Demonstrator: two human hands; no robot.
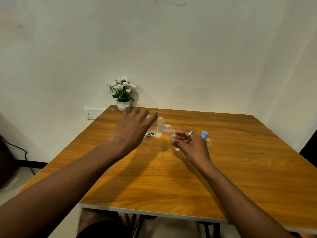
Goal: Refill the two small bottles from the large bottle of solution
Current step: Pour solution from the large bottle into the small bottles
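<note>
My left hand point(133, 128) grips the large clear bottle point(158, 128) and holds it tipped on its side, its open neck pointing right and down. The neck meets the mouth of a small clear bottle point(174, 137), which my right hand point(190, 145) holds above the wooden table point(171, 177). Most of that small bottle is hidden by my fingers. A second small clear bottle point(208, 141) stands just right of my right hand, open at the top. A blue cap point(204, 134) lies right behind it.
A small white pot of white flowers point(123, 93) stands at the table's far left edge against the wall. A wall socket plate point(93, 114) is left of the table. My legs show under the near edge.
</note>
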